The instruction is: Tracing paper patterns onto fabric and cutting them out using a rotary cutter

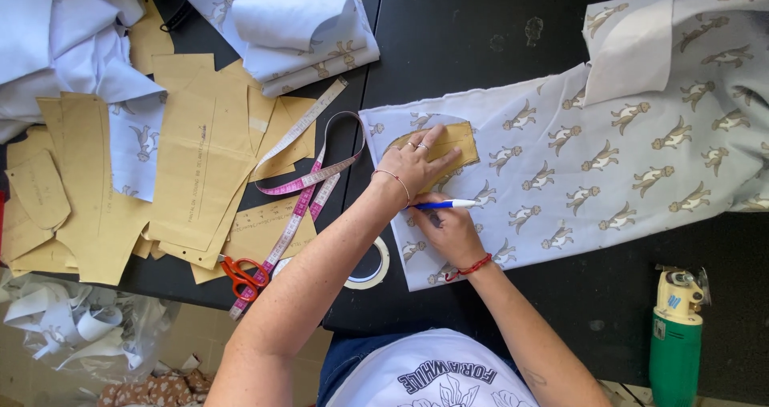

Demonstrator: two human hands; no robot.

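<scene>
My left hand (416, 163) lies flat, fingers spread, pressing the small paper pattern (448, 143) onto the printed cloth (609, 151) so it can't slide. My right hand (448, 229) is closed around the blue pen (443, 204), tip against the pattern's lower edge, near the cloth's left end on the black worktop (481, 38). Toward the worktop's left side the tape measure (308, 179) loops over more paper patterns (200, 159), and the orange scissors (243, 279) rest at the near edge.

Left hand (416, 163) lying flat with fingers (432, 139) spread, pressing down, right hand (448, 227) just nearer, fingers curling closed in a writing grip, forearms converging
</scene>
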